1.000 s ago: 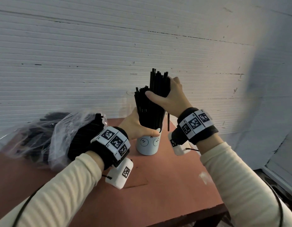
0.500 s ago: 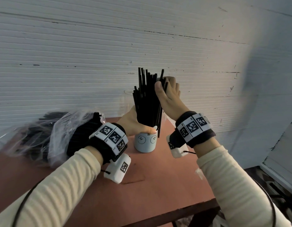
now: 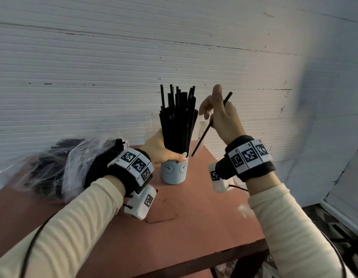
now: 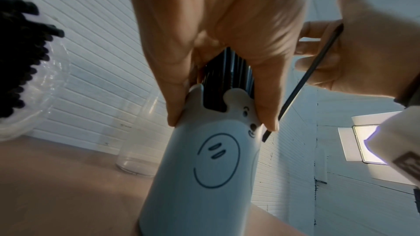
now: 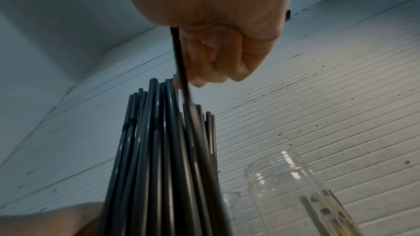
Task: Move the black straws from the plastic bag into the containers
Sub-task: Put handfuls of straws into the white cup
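Note:
A pale blue cup (image 3: 172,171) with a drawn face stands on the red-brown table (image 3: 194,227), packed with upright black straws (image 3: 177,121). My left hand (image 3: 164,152) grips the cup at its rim, with fingers and thumb also round the foot of the bundle; in the left wrist view its fingertips (image 4: 176,112) press on the cup (image 4: 204,177). Just to the right of the bundle, my right hand (image 3: 220,115) pinches a single black straw (image 3: 206,131), slanted, its lower end outside the cup. The right wrist view shows that straw (image 5: 179,60) beside the bundle (image 5: 163,150).
A crumpled clear plastic bag (image 3: 73,157) holding several black straws lies at the table's left. Clear jars (image 3: 154,125) (image 5: 284,186) stand behind the cup against the white ribbed wall. The table's front edge (image 3: 194,259) runs near my forearms.
My right hand has let go of the top of the bundle and pulled away to the right with one straw. The bundle now fans out. My left hand keeps its hold.

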`<state>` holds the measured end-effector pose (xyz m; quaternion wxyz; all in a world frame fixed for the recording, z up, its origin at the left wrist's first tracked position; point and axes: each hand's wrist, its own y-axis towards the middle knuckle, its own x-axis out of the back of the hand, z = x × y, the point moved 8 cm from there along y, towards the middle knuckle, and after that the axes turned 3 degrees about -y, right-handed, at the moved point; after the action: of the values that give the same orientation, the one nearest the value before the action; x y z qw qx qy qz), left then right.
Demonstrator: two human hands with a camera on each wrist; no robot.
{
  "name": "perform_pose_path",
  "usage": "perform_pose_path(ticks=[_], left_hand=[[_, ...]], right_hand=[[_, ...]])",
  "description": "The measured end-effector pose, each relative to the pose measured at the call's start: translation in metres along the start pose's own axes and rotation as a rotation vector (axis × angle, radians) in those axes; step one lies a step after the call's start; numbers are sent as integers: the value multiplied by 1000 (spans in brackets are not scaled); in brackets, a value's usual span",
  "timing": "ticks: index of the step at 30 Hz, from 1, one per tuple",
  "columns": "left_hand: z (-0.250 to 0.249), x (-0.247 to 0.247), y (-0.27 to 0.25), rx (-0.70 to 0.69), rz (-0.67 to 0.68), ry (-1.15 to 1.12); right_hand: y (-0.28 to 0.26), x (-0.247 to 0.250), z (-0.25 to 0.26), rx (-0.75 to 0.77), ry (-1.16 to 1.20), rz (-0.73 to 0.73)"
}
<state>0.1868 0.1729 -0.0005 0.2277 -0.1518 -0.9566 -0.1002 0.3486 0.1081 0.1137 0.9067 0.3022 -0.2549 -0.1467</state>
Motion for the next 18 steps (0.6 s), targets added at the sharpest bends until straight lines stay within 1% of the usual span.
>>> perform_pose_path(ticks=[2,4,7,11,14,18], left_hand=[[1,0,0,7,-5,-10],[1,1,0,12,-8,-15],[1,1,-2,18,-8,3],[1,1,-1,16,-25,-7],[1,0,-1,21,-20,3],[2,0,-1,21,-15,22]], right_hand=[[0,-1,-1,-4,-1,63],[-2,-1,0,-11,31,94],[-2,4,1,2,99,92],[1,10,11,62,181,81],[5,10,23,102,198,43],[12,18,39,179,215,-79]])
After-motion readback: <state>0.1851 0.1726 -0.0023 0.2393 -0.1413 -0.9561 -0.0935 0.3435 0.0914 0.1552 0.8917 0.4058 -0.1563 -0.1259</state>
